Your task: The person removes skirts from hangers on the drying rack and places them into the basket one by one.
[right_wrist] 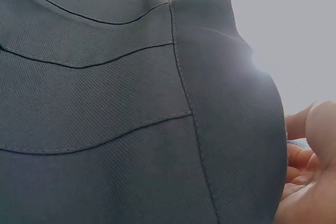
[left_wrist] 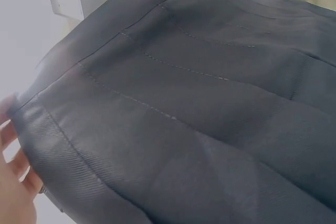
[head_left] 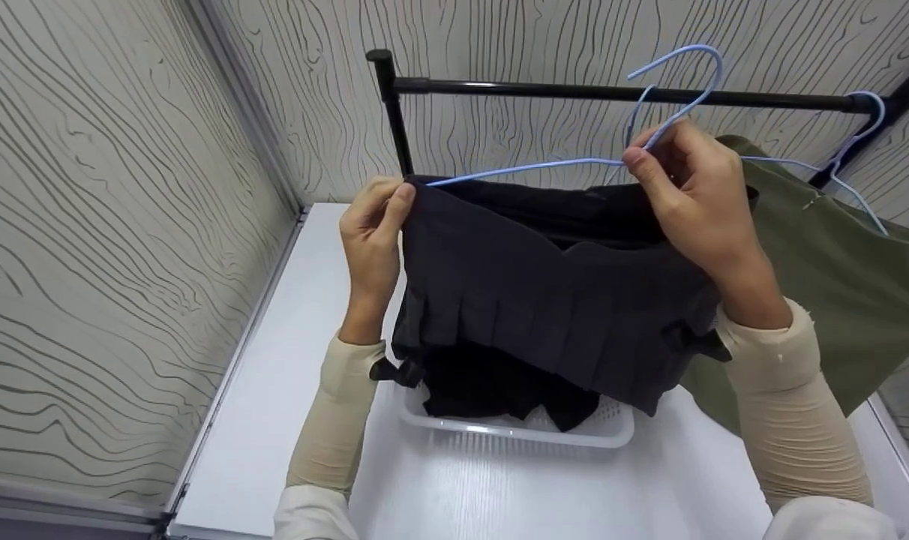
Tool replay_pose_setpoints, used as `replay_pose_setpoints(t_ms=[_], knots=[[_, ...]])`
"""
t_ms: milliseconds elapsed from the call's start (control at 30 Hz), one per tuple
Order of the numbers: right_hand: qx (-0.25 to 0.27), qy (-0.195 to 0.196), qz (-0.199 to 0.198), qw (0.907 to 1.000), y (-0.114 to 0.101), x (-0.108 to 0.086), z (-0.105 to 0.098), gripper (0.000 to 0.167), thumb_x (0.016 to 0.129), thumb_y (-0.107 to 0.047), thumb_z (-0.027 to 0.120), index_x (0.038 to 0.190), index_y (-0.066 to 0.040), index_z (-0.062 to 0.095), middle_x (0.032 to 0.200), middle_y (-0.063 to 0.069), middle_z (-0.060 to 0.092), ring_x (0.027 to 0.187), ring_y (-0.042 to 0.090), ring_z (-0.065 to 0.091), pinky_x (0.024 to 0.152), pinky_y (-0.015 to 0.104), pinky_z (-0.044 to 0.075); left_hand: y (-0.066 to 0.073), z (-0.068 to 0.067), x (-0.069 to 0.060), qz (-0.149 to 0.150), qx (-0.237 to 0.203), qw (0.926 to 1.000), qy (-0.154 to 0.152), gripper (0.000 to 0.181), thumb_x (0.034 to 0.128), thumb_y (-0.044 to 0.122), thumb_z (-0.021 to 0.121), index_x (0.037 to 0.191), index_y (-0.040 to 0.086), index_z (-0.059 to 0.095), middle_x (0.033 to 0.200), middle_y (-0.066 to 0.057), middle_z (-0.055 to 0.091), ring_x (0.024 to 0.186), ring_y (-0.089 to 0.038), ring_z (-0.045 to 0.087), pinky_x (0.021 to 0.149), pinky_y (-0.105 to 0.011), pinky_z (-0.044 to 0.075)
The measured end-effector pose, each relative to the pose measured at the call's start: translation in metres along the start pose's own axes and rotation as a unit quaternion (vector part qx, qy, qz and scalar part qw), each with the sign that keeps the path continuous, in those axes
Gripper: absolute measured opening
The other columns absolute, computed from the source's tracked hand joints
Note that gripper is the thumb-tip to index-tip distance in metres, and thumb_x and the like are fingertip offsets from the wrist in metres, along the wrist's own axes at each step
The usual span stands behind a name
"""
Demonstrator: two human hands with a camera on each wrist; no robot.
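Note:
A dark pleated skirt [head_left: 544, 300] hangs between both hands, its waistband uppermost, a light blue wire hanger [head_left: 529, 165] running along the waist opening. At the skirt's left upper corner, my left hand [head_left: 376, 232] pinches the waistband by the hanger's end. My right hand [head_left: 702, 195] grips the hanger just below its hook, which points up in front of the rail. Pleats and stitched seams of the skirt [left_wrist: 173, 103] fill the left wrist view, with my left hand [left_wrist: 18, 182] at the edge. In the right wrist view, the waistband hides part of my right hand [right_wrist: 312, 177].
Behind the hands runs a black clothes rail [head_left: 514, 89]; another blue hook hangs on it. To the right, an olive green garment [head_left: 822, 300] hangs from a blue hanger [head_left: 837, 161]. Below the skirt, a white basket [head_left: 514, 433] with black cloth [head_left: 499, 386] stands on the white table [head_left: 267, 360].

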State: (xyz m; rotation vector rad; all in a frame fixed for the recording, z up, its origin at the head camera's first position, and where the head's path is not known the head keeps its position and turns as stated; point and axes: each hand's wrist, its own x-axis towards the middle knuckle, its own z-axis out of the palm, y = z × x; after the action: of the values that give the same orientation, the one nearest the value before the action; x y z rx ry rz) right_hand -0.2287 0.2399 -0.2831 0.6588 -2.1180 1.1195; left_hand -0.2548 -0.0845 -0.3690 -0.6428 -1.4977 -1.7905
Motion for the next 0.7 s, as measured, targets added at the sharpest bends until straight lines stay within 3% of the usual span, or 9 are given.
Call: replay_pose_setpoints(t_ms=[200, 700], knots=[[-0.004, -0.003, 0.007, 1.0, 0.0019, -0.0021, 0.0003, 0.021, 0.105, -0.01, 0.068, 0.103, 0.011, 0.067, 0.091, -0.02, 0.062, 0.065, 0.003, 0.049, 0.061, 0.019, 0.038, -0.0011, -0.0033, -0.0013, -0.011, 0.013, 0.9998, 0.012, 0.016, 0.1013, -0.001, 0.066, 0.094, -0.011, 0.075, 0.091, 0.007, 0.069, 0.079, -0.011, 0.056, 0.069, -0.024, 0.046], [-0.01, -0.004, 0.015, 0.9998, 0.0055, -0.0071, -0.0018, 0.02, 0.107, -0.01, 0.065, 0.104, 0.009, 0.069, 0.089, -0.021, 0.061, 0.065, 0.003, 0.051, 0.06, 0.017, 0.04, -0.0032, -0.0052, -0.0041, -0.014, 0.018, 0.9997, 0.009, 0.017, 0.1012, 0.002, 0.066, 0.094, -0.012, 0.074, 0.092, 0.008, 0.069, 0.075, -0.009, 0.057, 0.067, -0.023, 0.048]])
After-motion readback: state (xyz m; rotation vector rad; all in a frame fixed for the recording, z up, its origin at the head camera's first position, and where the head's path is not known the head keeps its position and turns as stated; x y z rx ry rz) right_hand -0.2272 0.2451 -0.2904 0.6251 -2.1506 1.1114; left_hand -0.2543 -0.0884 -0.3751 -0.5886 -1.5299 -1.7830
